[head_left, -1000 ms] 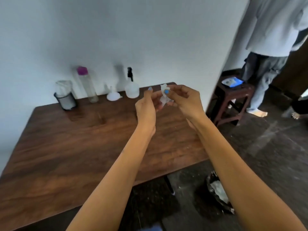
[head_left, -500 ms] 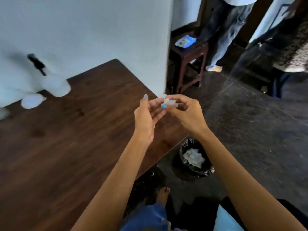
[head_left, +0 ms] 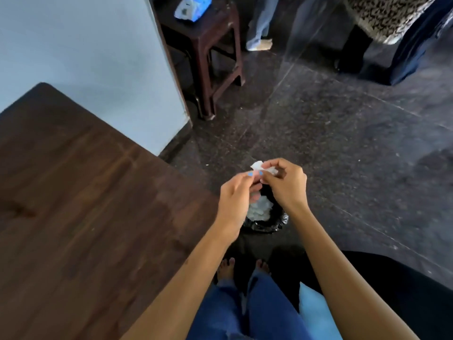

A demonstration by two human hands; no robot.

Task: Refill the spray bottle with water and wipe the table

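Over the bin (head_left: 266, 224) beside the table's (head_left: 85, 204) near corner, I have both hands raised with a small crumpled white tissue (head_left: 262, 168) between them. My right hand (head_left: 286, 185) pinches it with curled fingertips, and my left hand (head_left: 235, 200) nips its lower edge between thumb and fingers. The bin, lined with a black bag, sits on the dark floor directly below and already contains white wadded paper.

I judge the task to be near its end: the tissue looks used and is poised for dropping, which suggests the wiping is finished. The tabletop in view shows no obvious wet streaks or debris, though only part of it is visible. The spray bottle is out of view, so I cannot confirm the refill.

As for writing, I can read none. A blue-and-white packet (head_left: 192, 4) lies on the dark stool (head_left: 215, 45) beyond the wall corner, its print too small to make out.
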